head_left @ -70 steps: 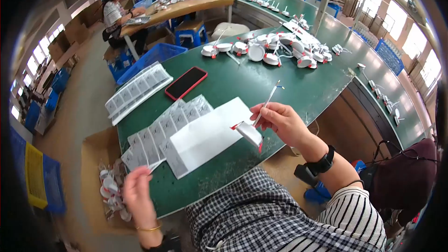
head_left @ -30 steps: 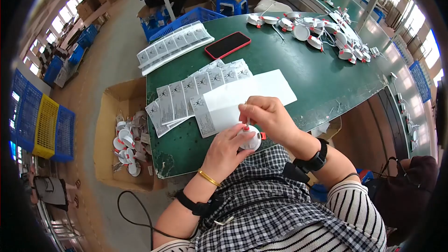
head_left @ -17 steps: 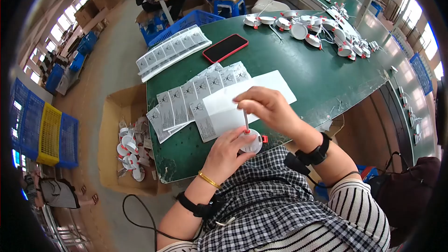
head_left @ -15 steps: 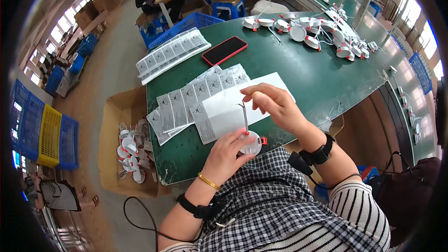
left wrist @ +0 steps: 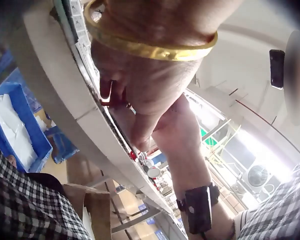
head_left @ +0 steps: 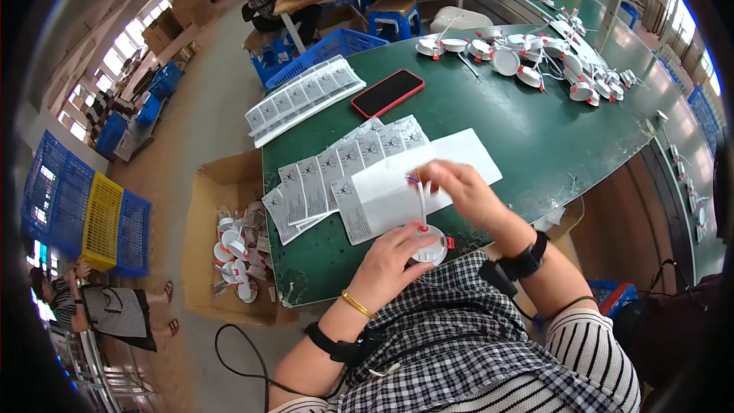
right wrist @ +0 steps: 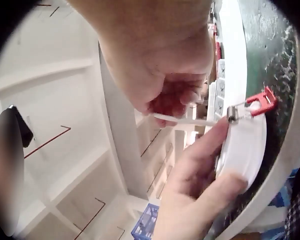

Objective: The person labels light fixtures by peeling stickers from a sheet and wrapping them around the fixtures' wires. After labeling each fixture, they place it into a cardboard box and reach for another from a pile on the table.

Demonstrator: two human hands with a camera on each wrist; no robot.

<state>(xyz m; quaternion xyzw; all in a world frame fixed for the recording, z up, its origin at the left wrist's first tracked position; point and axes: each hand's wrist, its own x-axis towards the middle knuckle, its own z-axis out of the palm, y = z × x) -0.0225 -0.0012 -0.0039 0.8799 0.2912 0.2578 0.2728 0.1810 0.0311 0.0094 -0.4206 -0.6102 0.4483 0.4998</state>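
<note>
My left hand holds a round white downlight with red clips at the table's near edge. In the right wrist view, the thumb and fingers grip the downlight by its rim, a red clip standing out beside it. A white cable rises from the downlight, with thin blue and brown wires at its tip. My right hand, blurred, has its fingers curled at the cable's top end. The right wrist view shows the cable running right to those fingertips.
Sheets of printed labels and a white sheet lie ahead on the green table. Beyond are a label stack, a red-edged phone and heaped downlights. A carton of downlights stands left.
The left hand has come from the left to hold the downlight, first dangled from the right hand. The right hand released the cable's top, then came back to it. The head view has shifted.
</note>
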